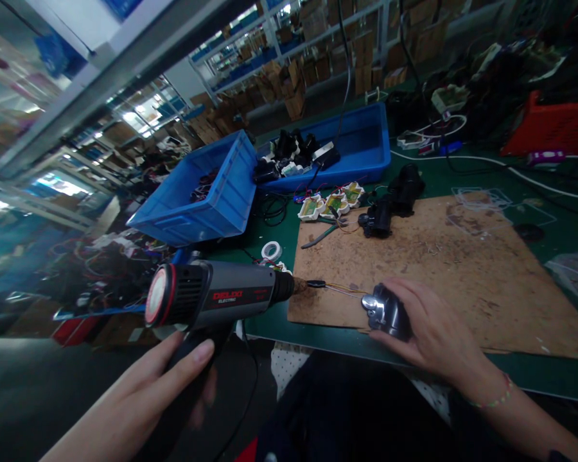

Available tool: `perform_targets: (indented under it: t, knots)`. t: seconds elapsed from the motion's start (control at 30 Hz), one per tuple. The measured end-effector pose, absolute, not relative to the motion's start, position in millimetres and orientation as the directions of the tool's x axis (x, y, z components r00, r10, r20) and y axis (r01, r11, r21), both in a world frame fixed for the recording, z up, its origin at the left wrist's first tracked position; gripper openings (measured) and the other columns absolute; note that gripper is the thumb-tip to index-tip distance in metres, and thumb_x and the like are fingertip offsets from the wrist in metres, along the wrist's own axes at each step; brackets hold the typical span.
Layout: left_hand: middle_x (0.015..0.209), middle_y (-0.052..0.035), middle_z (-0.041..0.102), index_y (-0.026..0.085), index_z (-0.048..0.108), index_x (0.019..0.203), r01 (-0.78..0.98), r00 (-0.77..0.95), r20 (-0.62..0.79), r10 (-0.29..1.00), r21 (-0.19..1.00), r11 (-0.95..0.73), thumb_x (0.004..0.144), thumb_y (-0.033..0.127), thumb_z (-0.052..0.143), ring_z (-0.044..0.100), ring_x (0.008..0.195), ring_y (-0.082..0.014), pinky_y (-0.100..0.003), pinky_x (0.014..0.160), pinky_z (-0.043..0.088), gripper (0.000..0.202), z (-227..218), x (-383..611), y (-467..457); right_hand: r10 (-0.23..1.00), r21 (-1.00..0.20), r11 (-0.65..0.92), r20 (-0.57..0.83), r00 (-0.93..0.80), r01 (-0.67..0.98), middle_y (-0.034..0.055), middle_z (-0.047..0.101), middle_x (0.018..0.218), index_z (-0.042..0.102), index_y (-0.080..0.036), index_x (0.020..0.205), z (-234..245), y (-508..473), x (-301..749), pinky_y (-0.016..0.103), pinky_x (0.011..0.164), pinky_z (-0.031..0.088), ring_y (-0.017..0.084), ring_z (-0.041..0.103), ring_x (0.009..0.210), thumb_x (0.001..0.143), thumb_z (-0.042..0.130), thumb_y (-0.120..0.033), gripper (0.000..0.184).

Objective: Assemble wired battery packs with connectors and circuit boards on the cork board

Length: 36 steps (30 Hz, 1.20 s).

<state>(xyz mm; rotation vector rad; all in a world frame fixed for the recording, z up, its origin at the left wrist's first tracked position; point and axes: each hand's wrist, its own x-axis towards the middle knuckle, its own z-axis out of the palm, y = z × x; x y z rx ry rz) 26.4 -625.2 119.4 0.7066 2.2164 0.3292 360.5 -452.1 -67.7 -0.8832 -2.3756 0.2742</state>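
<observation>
My left hand is wrapped round the dark handle of a grey and black heat gun. The gun's nozzle points right, close to a black sleeve on thin wires. Those wires run to a dark plastic housing with a shiny rounded front. My right hand grips this housing from the right, thumb below and fingers above, over the front edge of a brown board.
Pliers, open circuit-board cases and more black housings lie at the board's back left. Behind are a blue crate and a blue tray of parts. A tape roll sits left of the board.
</observation>
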Motion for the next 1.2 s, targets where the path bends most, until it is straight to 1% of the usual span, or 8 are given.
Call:
perform_targets:
  t: [0.13, 0.47, 0.67, 0.8, 0.9, 1.0, 1.1, 1.2]
  knots:
    - [0.070, 0.0011, 0.069, 0.023, 0.064, 0.082, 0.311, -0.474, -0.640, 0.604, 0.521, 0.795, 0.084, 0.075, 0.052, 0.064, 0.060, -0.0187, -0.028, 0.059, 0.050, 0.053, 117, 18, -630, 0.647, -0.374, 0.763, 0.457, -0.610, 0.528, 0.0202, 0.058, 0.133, 0.041, -0.012, 0.143, -68, -452, 360, 0.053, 0.100, 0.051, 0.036, 0.056, 0.121, 0.087, 0.063, -0.063, 0.078]
    - [0.066, -0.0010, 0.069, 0.020, 0.069, 0.081, 0.373, -0.422, -0.672, 0.608, 0.482, 0.793, 0.088, 0.074, 0.047, 0.065, 0.061, -0.0185, -0.028, 0.065, 0.052, 0.058, 118, 16, -627, 0.647, -0.373, 0.762, 0.453, -0.613, 0.529, 0.0203, 0.057, 0.134, 0.042, -0.011, 0.141, -70, -452, 361, 0.053, 0.103, 0.050, 0.035, 0.055, 0.123, 0.087, 0.064, -0.063, 0.079]
    - [0.074, -0.0030, 0.073, 0.023, 0.068, 0.113, 0.400, -0.442, -0.624, 0.645, 0.506, 0.764, 0.081, 0.059, 0.071, 0.069, 0.066, -0.0217, -0.028, 0.061, 0.054, 0.049, 119, 37, -620, 0.647, -0.363, 0.762, 0.459, -0.609, 0.536, 0.0206, 0.057, 0.133, 0.042, -0.010, 0.141, -68, -452, 360, 0.053, 0.100, 0.052, 0.035, 0.056, 0.120, 0.087, 0.062, -0.064, 0.079]
    - [0.062, -0.0010, 0.069, 0.023, 0.066, 0.123, 0.394, -0.463, -0.562, 0.685, 0.562, 0.727, 0.077, 0.054, 0.076, 0.067, 0.060, -0.0222, -0.028, 0.057, 0.054, 0.057, 119, 51, -617, 0.646, -0.363, 0.763, 0.457, -0.612, 0.535, 0.0204, 0.057, 0.133, 0.043, -0.010, 0.141, -68, -452, 360, 0.052, 0.101, 0.051, 0.035, 0.056, 0.121, 0.087, 0.061, -0.065, 0.079]
    - [0.064, -0.0021, 0.070, 0.021, 0.064, 0.125, 0.317, -0.445, -0.596, 0.669, 0.593, 0.740, 0.072, 0.052, 0.080, 0.067, 0.060, -0.0232, -0.028, 0.055, 0.053, 0.063, 114, 51, -618, 0.647, -0.363, 0.762, 0.455, -0.611, 0.537, 0.0204, 0.056, 0.134, 0.042, -0.009, 0.141, -69, -452, 360, 0.052, 0.103, 0.050, 0.034, 0.055, 0.122, 0.087, 0.062, -0.065, 0.080]
    - [0.071, -0.0042, 0.072, 0.018, 0.067, 0.119, 0.202, -0.478, -0.527, 0.703, 0.712, 0.672, 0.072, 0.044, 0.081, 0.064, 0.062, -0.0199, -0.026, 0.056, 0.051, 0.055, 102, 51, -624, 0.644, -0.358, 0.765, 0.455, -0.615, 0.536, 0.0199, 0.057, 0.134, 0.042, -0.010, 0.142, -70, -452, 360, 0.051, 0.103, 0.049, 0.034, 0.055, 0.123, 0.087, 0.062, -0.065, 0.080]
    - [0.077, -0.0037, 0.072, 0.018, 0.068, 0.115, 0.003, -0.515, -0.409, 0.754, 0.878, 0.478, 0.069, 0.033, 0.083, 0.060, 0.062, -0.0157, -0.023, 0.055, 0.050, 0.051, 83, 50, -627, 0.640, -0.343, 0.767, 0.468, -0.610, 0.542, 0.0196, 0.057, 0.134, 0.043, -0.010, 0.142, -72, -452, 360, 0.051, 0.102, 0.049, 0.034, 0.055, 0.122, 0.087, 0.063, -0.065, 0.081]
    - [0.110, -0.0050, 0.073, 0.025, 0.066, 0.117, -0.248, -0.603, -0.298, 0.740, 0.952, 0.181, 0.065, 0.017, 0.082, 0.063, 0.069, -0.0138, -0.023, 0.059, 0.054, 0.055, 60, 37, -626, 0.644, -0.348, 0.763, 0.472, -0.602, 0.545, 0.0188, 0.057, 0.134, 0.043, -0.011, 0.142, -73, -452, 360, 0.051, 0.102, 0.049, 0.034, 0.056, 0.122, 0.087, 0.063, -0.064, 0.079]
